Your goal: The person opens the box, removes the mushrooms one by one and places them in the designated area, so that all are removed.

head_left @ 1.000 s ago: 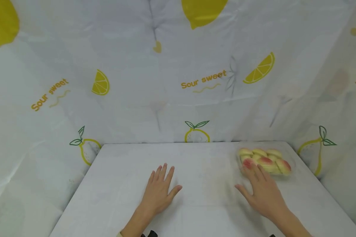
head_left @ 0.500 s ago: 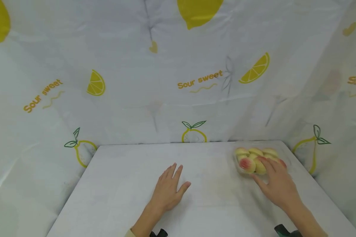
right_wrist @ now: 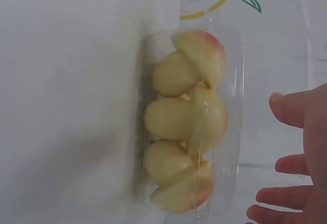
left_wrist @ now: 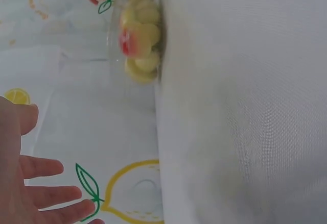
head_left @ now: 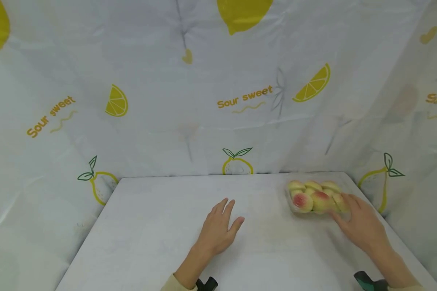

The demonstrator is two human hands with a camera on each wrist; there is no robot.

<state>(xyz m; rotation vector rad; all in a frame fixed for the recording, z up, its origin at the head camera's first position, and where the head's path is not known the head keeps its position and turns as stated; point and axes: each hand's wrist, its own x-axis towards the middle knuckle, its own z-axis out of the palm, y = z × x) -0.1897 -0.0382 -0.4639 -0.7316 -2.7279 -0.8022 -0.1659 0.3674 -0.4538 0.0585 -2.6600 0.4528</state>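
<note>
A clear plastic box (right_wrist: pixel 232 132) filled with several yellow peaches (head_left: pixel 322 201) blushed red stands at the far right of the table in the head view. My right hand (head_left: pixel 365 226) hovers at the box's near right corner, fingers spread and thumb apart. In the right wrist view a gap shows between its fingertips and the box. My left hand (head_left: pixel 216 234) is over the middle of the table, fingers extended, holding nothing. The left wrist view shows that hand's fingers (left_wrist: pixel 53 196) well apart from the box.
The white table (head_left: pixel 167 226) ends at a back edge just behind the box. A white sheet (head_left: pixel 167 133) printed with lemons hangs behind and at both sides. Dark wrist devices (head_left: pixel 369 281) show at the bottom of the head view.
My right hand has moved right, from over the front left peaches to the box's right end. My left hand has shifted right and slightly forward. The box stays in place.
</note>
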